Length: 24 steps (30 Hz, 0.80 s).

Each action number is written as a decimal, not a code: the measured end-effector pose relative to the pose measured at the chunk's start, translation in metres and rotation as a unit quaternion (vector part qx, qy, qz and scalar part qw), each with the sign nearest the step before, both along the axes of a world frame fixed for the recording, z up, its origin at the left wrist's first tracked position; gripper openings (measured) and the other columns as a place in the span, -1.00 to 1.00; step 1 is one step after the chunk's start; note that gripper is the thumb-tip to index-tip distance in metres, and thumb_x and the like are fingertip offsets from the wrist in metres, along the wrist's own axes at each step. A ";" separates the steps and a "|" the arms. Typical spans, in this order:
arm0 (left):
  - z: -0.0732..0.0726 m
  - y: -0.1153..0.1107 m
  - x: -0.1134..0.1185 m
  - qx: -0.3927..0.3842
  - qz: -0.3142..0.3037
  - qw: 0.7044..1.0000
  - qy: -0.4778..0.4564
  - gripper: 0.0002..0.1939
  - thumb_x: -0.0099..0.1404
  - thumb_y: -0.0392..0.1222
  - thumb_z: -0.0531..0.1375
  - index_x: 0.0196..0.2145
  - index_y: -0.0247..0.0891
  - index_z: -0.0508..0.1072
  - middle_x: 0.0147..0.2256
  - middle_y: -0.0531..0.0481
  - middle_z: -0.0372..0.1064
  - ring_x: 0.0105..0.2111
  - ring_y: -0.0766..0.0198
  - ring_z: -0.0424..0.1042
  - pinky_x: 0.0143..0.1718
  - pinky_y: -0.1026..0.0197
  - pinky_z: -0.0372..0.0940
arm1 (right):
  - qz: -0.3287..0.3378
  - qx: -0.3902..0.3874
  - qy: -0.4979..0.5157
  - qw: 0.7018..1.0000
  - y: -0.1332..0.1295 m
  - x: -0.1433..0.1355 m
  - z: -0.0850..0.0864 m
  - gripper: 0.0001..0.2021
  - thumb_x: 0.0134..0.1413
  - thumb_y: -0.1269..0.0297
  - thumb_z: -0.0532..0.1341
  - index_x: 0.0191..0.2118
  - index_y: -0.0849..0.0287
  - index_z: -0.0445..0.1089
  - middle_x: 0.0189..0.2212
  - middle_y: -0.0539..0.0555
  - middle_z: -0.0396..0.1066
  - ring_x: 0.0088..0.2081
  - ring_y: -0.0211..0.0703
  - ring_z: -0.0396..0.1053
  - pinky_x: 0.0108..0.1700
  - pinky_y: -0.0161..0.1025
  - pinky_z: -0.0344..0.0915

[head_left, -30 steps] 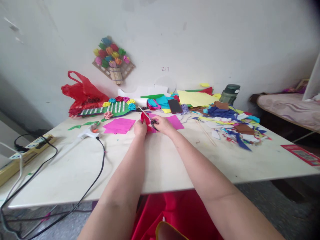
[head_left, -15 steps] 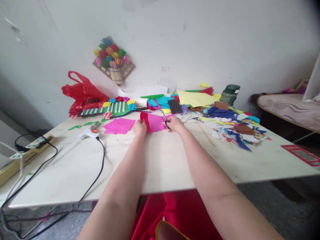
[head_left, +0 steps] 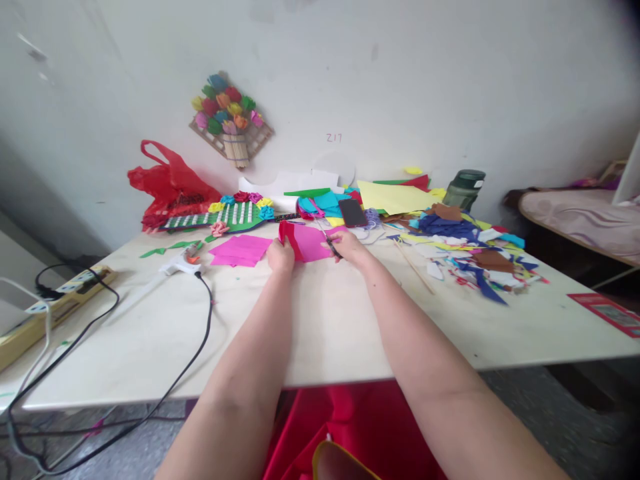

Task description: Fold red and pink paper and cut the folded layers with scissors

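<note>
My left hand [head_left: 281,255] is closed on the left edge of a red sheet [head_left: 294,244] and a bright pink sheet [head_left: 313,243], held just above the table. In my right hand [head_left: 347,246] is a pair of scissors [head_left: 333,249] with dark handles, fingers wrapped round them. Their thin blades point up and left across the right part of the pink sheet, with a strip of pink on their far side. Whether the sheets are paper or felt, I cannot tell. A stack of pink sheets [head_left: 240,251] lies left of my left hand.
Left are a white glue gun [head_left: 181,265], its black cord and a power strip [head_left: 75,293]. Behind lie a guitar-shaped craft [head_left: 235,219], a red plastic bag [head_left: 175,183] and a phone [head_left: 353,213]. Scraps [head_left: 480,247], a wooden stick [head_left: 414,265] and a green bottle [head_left: 463,189] are right.
The scissors' handles look closer together and my right hand has turned slightly. My left hand keeps its hold on the sheets. The whole view has shifted a little.
</note>
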<state>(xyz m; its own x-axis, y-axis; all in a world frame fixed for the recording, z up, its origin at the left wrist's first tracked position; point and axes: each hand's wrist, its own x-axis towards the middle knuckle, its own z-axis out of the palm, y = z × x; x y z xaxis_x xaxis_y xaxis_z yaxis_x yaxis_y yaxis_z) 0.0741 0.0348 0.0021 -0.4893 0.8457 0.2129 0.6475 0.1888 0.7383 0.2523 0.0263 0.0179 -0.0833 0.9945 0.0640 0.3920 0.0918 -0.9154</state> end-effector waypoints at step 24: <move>-0.014 0.024 -0.004 0.058 0.008 0.987 -0.152 -0.62 0.25 -0.13 -0.05 -0.16 -0.37 0.46 -0.33 -0.17 0.47 -0.35 0.20 0.48 -0.39 0.28 0.29 | 0.372 -0.262 -0.005 0.891 -0.026 0.031 0.030 -0.52 0.05 -0.04 0.09 -0.33 0.39 0.41 -0.67 0.15 0.44 -0.74 -0.27 0.33 -0.81 -0.47 0.01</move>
